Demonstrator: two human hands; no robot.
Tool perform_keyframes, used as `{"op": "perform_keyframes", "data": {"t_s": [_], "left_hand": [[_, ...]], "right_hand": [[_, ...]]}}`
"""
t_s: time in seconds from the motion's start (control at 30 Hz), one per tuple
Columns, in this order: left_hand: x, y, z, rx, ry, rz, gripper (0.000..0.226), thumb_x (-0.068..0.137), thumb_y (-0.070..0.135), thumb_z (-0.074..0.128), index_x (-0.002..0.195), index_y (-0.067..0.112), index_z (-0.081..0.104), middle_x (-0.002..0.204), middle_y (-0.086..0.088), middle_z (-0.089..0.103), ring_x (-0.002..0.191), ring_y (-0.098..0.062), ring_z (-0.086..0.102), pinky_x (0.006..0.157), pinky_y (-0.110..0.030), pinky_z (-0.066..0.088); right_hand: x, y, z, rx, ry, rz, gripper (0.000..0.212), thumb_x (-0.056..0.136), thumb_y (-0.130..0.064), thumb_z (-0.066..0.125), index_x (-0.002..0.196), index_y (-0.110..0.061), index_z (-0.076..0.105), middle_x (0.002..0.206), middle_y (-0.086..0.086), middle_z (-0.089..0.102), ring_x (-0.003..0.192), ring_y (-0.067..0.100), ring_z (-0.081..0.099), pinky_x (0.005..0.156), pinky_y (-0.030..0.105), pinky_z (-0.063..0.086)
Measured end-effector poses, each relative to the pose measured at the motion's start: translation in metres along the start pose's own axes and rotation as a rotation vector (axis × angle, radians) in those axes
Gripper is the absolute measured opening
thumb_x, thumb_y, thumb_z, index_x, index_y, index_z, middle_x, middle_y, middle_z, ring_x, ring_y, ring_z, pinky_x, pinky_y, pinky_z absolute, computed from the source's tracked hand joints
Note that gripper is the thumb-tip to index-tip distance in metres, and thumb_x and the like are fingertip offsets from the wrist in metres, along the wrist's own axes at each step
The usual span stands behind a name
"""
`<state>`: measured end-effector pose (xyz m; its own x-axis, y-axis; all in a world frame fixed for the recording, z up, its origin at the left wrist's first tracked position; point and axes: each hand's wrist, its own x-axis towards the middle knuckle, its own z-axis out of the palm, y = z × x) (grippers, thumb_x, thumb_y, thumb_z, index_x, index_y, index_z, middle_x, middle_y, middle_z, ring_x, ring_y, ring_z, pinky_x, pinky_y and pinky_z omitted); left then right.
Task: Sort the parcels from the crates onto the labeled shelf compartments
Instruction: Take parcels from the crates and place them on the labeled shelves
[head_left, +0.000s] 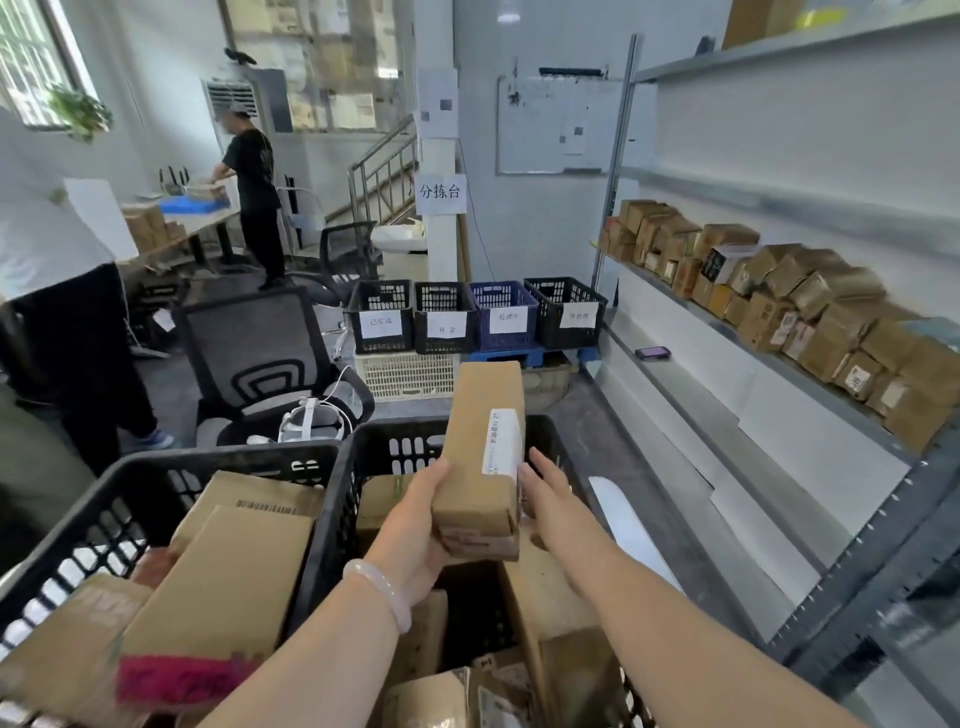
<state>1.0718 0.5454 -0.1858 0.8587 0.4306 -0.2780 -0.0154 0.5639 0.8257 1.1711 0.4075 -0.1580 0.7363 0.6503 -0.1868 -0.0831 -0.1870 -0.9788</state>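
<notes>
While the thumb (439, 475) of the left hand (415, 530) presses up the left face of a long brown parcel (478, 441), the other fingers wrap beneath its near end, out of sight. The parcel is held lengthwise, raised above a black crate (363, 452) and pointing away from the person. A white label (501, 441) runs along its right side. The right hand (545, 499) lies just beside that edge, fingers straight and together; whether they touch the cardboard cannot be told. A pale bracelet (379, 587) circles the left wrist. More brown boxes fill the crate below and a second crate (156, 467) to its left. To the right stands a grey metal shelf (727, 431), its upper level stacked with small cartons (810, 301) and a phone (652, 353) lying on the level below. Four labelled baskets (467, 317) line the far wall.
</notes>
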Motion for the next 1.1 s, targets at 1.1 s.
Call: {"op": "perform_keyframes", "data": {"t_s": [1.1], "left_hand": [[-0.020, 0.025, 0.004, 1.185, 0.494, 0.474, 0.103, 0.075, 0.059, 0.075, 0.152, 0.051, 0.007, 0.163, 0.012, -0.001, 0.151, -0.021, 0.002, 0.119, -0.051, 0.014]], "right_hand": [[0.002, -0.015, -0.037, -0.030, 0.167, -0.231, 0.080, 0.075, -0.026, 0.079, 0.138, -0.047, 0.034, 0.115, -0.021, 0.053, 0.101, 0.001, 0.054, 0.082, 0.027, 0.050]]}}
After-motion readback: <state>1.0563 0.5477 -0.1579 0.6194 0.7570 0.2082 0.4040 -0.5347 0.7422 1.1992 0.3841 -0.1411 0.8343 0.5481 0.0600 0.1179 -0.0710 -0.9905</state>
